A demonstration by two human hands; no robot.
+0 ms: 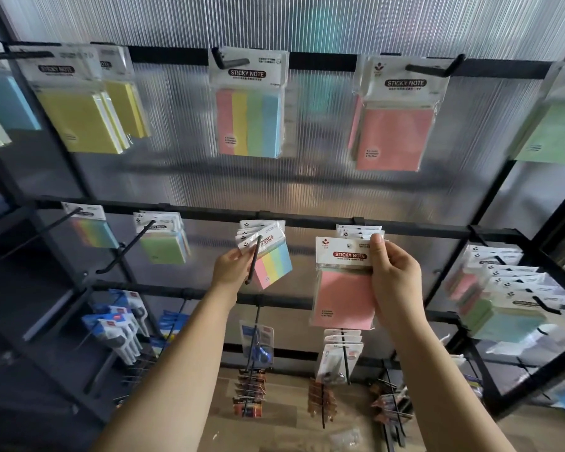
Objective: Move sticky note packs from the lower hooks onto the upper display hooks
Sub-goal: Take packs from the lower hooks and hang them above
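My right hand (395, 282) holds a pink sticky note pack (343, 295) by its white header, just in front of the lower hook's remaining packs (359, 230). My left hand (230, 267) grips a striped pink-yellow-green-blue pack (273, 264) hanging tilted on the lower middle hook (254, 262), with more headers fanned behind it. On the upper rail, a striped pack (248, 122) hangs on the middle hook (229, 62) and a pink pack (393, 138) hangs on the hook (433, 69) to its right.
Yellow packs (82, 119) hang upper left and a green pack (548, 132) upper right. Green packs (163, 244) and a rainbow pack (93, 231) hang lower left; a stack of packs (499, 298) lower right. Scissors (258, 345) and other hanging goods fill the bottom rail.
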